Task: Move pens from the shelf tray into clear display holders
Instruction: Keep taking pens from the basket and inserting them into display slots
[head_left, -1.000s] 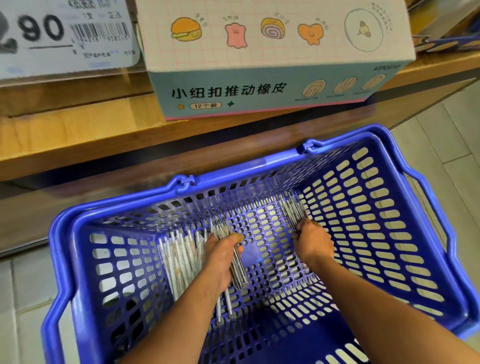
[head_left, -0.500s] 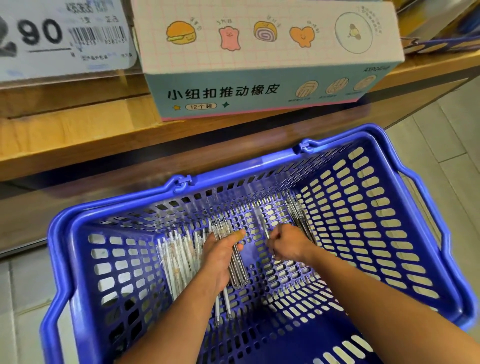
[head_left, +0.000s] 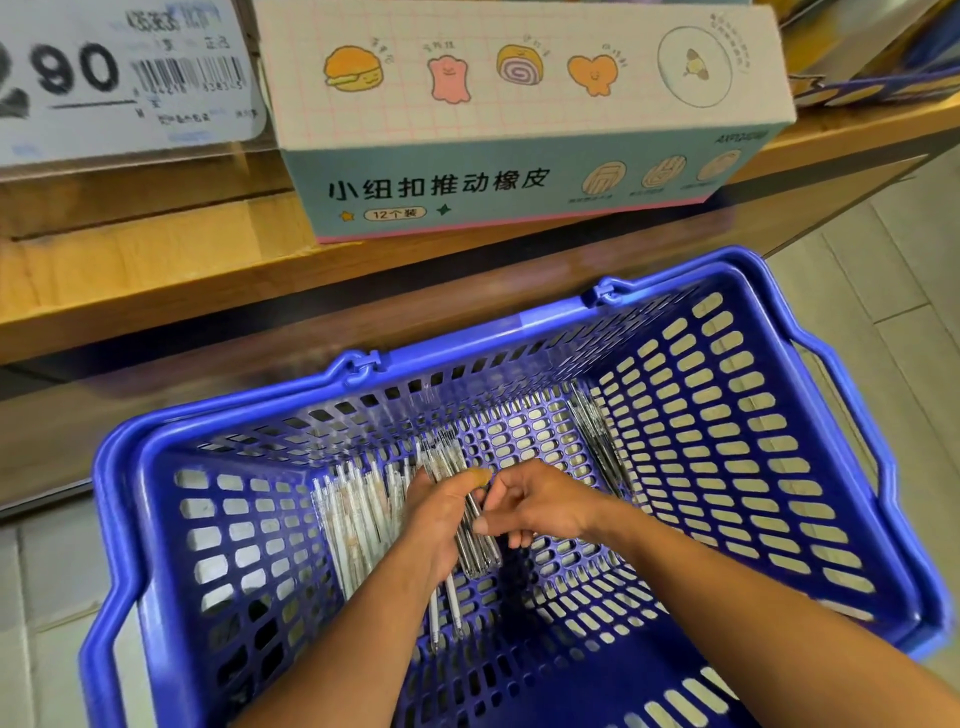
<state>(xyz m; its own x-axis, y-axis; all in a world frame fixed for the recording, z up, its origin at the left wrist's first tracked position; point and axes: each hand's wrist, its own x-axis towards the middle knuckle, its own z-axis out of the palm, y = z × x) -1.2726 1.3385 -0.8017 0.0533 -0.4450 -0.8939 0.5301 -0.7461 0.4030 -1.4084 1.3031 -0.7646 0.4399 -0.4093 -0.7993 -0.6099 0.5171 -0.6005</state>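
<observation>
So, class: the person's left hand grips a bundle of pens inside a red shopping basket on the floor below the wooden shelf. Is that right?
Not quite: the basket is blue, not red, as the head view shows. The rest holds: the left hand grips a bundle of pens inside it, below the wooden shelf.

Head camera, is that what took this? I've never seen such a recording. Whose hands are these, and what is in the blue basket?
Yes: one wide camera worn on a person's head, looking down at their own bare hands. No machine is here. The blue basket stands on the floor before a wooden shelf carrying an eraser box and a price tag. The left hand grips a bundle of pens; the right hand touches that same bundle. More pens lie on the basket floor, some along its right wall.
</observation>
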